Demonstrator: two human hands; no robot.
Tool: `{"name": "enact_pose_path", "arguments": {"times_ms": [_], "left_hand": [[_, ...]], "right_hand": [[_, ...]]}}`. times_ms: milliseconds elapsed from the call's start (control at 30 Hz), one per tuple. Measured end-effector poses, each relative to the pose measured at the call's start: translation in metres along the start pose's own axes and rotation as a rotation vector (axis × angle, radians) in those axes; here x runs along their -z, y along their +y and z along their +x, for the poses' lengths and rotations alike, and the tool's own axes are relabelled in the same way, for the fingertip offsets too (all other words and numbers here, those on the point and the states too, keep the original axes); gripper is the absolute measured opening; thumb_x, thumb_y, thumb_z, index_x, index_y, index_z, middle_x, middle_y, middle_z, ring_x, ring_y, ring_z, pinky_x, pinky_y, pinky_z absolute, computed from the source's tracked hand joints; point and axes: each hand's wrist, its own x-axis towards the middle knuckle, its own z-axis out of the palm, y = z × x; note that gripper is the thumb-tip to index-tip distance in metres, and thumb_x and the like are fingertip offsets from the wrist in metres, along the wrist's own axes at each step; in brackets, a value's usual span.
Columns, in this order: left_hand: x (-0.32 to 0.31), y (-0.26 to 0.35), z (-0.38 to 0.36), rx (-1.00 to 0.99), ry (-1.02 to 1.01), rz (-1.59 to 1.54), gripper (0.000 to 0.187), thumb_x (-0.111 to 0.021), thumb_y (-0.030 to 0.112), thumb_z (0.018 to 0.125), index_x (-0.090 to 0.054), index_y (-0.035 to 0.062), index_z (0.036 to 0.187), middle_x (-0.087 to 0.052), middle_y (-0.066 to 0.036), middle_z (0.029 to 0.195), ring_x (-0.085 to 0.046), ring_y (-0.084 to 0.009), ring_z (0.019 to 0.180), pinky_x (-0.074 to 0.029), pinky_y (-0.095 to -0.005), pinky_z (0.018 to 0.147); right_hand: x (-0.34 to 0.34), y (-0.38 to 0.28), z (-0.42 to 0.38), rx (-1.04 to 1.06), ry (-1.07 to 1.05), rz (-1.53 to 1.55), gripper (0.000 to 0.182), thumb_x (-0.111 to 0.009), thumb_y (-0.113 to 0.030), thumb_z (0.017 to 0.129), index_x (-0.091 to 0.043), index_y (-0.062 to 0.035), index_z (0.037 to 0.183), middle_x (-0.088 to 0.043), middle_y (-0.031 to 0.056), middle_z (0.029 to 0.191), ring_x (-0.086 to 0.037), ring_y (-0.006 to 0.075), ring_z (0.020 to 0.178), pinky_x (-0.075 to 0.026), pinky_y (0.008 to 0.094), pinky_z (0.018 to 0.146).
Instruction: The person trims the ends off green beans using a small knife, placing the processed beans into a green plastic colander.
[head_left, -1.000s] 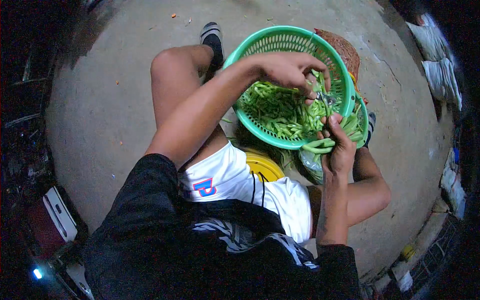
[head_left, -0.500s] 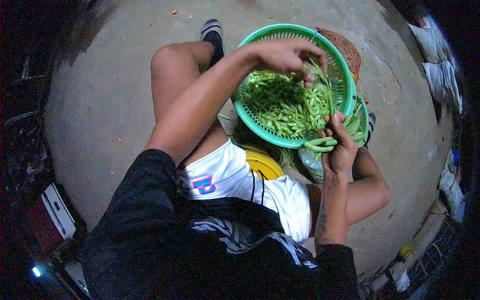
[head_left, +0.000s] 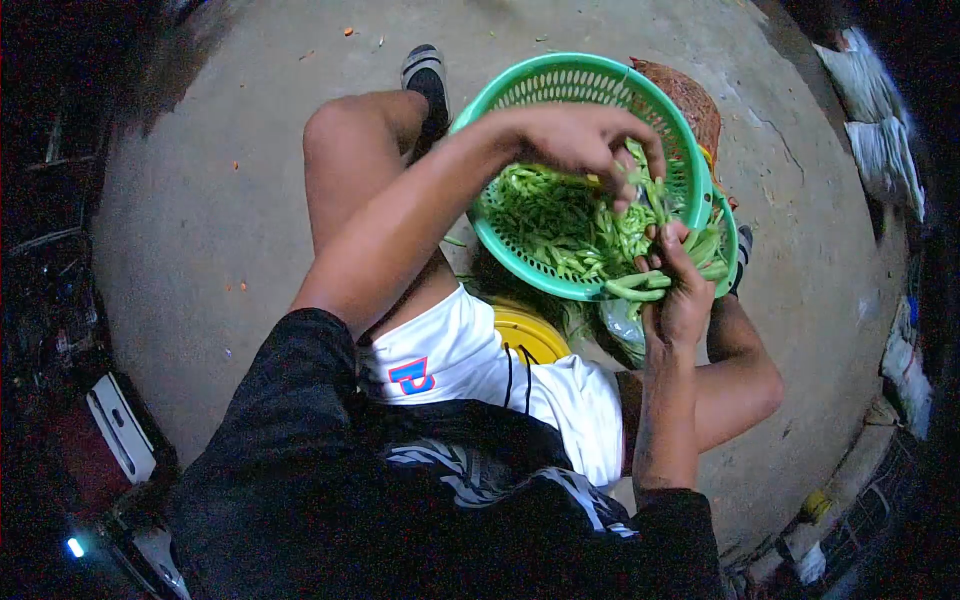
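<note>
My right hand [head_left: 684, 287] is closed around several green beans [head_left: 640, 283]. Some of their ends poke out to the left, and one stands up toward my other hand. Over the green plastic colander [head_left: 512, 72], my left hand [head_left: 590, 145] curls with its fingers bent close to that upright bean. What those fingers grip is hidden. Thin slanted slices of green bean [head_left: 570, 235] lie heaped in the colander under both hands. A second green basket [head_left: 728, 215] with whole beans shows partly from beneath, on the right.
A reddish mesh sack [head_left: 690, 100] lies behind the colander. Between my legs are a round yellow object [head_left: 532, 335] and a clear plastic bag [head_left: 625, 328]. My foot in a sandal [head_left: 425, 75] rests on the concrete floor [head_left: 220, 200]. Pale sacks [head_left: 880, 150] line the right side.
My left hand has come slightly down along the upright bean, nearer my right hand. My right hand stays in almost the same place, still holding the beans.
</note>
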Motion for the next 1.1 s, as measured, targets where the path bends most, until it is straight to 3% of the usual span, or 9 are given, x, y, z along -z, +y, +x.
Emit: {"name": "enact_pose_path", "arguments": {"times_ms": [400,533,600,767,800,867,933,1000,1100], "left_hand": [[-0.009,0.004,0.003,0.012,0.000,0.008,0.030,-0.071,0.005,0.089,-0.062,-0.0011,0.117,-0.068,-0.007,0.104,-0.067,-0.0135,0.087,-0.053,-0.0309,0.087],[0.003,-0.008,0.002,-0.146,0.056,0.068,0.030,-0.069,0.004,0.089,-0.062,-0.0001,0.118,-0.068,-0.007,0.105,-0.066,-0.0140,0.089,-0.053,-0.0308,0.085],[0.016,-0.004,-0.006,0.015,0.169,0.011,0.030,-0.068,0.004,0.090,-0.062,0.0002,0.119,-0.068,-0.007,0.108,-0.066,-0.0137,0.090,-0.054,-0.0309,0.083],[-0.008,-0.005,0.005,-0.060,0.022,0.073,0.035,-0.068,0.003,0.089,-0.059,0.0002,0.122,-0.067,-0.008,0.097,-0.067,-0.0154,0.087,-0.053,-0.0307,0.082],[-0.014,-0.006,0.007,-0.012,-0.048,-0.015,0.034,-0.068,0.002,0.088,-0.059,-0.0003,0.121,-0.067,-0.008,0.102,-0.067,-0.0152,0.089,-0.053,-0.0306,0.083],[-0.006,-0.005,0.008,-0.143,-0.033,0.175,0.034,-0.069,0.002,0.088,-0.059,-0.0005,0.120,-0.066,-0.008,0.106,-0.066,-0.0150,0.092,-0.054,-0.0310,0.084],[0.004,-0.006,0.004,-0.057,0.063,-0.052,0.034,-0.070,0.003,0.089,-0.060,-0.0004,0.120,-0.066,-0.008,0.107,-0.065,-0.0146,0.095,-0.054,-0.0313,0.085],[0.009,-0.001,0.001,-0.051,0.084,0.005,0.034,-0.071,0.004,0.089,-0.059,-0.0007,0.120,-0.066,-0.008,0.107,-0.065,-0.0151,0.093,-0.054,-0.0317,0.086],[-0.013,0.001,0.005,0.028,-0.071,-0.027,0.037,-0.070,0.000,0.086,-0.059,-0.0009,0.121,-0.065,-0.008,0.107,-0.067,-0.0162,0.089,-0.055,-0.0321,0.085]], "right_hand": [[0.004,0.001,0.003,-0.089,-0.012,0.116,0.017,-0.071,-0.009,0.092,-0.065,-0.0029,0.106,-0.069,0.0054,0.089,-0.056,0.0088,0.067,-0.049,0.0248,0.061],[0.003,0.000,0.003,-0.091,-0.001,0.149,0.018,-0.071,-0.007,0.091,-0.066,-0.0011,0.107,-0.069,0.0068,0.090,-0.056,0.0087,0.068,-0.048,0.0249,0.062],[0.001,-0.003,0.003,-0.100,-0.007,0.166,0.018,-0.071,-0.006,0.091,-0.066,-0.0007,0.107,-0.069,0.0076,0.091,-0.056,0.0086,0.068,-0.048,0.0249,0.062],[-0.004,-0.001,0.004,-0.114,0.062,0.154,0.019,-0.071,-0.004,0.091,-0.065,-0.0003,0.108,-0.070,0.0098,0.091,-0.055,0.0090,0.068,-0.045,0.0245,0.061],[-0.002,0.000,0.004,-0.116,0.066,0.150,0.019,-0.071,-0.004,0.091,-0.065,-0.0003,0.108,-0.070,0.0098,0.091,-0.055,0.0090,0.068,-0.045,0.0245,0.061],[0.003,0.002,0.005,-0.085,-0.014,0.193,0.019,-0.071,-0.005,0.091,-0.065,-0.0001,0.108,-0.070,0.0094,0.091,-0.054,0.0090,0.068,-0.046,0.0244,0.062],[0.002,0.000,0.004,-0.087,0.023,0.158,0.018,-0.070,-0.005,0.091,-0.065,0.0001,0.108,-0.070,0.0093,0.092,-0.054,0.0090,0.068,-0.046,0.0245,0.063],[0.003,0.000,0.005,-0.076,-0.019,0.175,0.019,-0.070,-0.005,0.091,-0.065,0.0004,0.109,-0.070,0.0091,0.091,-0.054,0.0092,0.068,-0.047,0.0248,0.063],[0.002,0.003,0.005,-0.076,-0.027,0.202,0.019,-0.071,-0.005,0.091,-0.065,0.0000,0.109,-0.070,0.0090,0.092,-0.054,0.0093,0.068,-0.047,0.0251,0.063]]}}
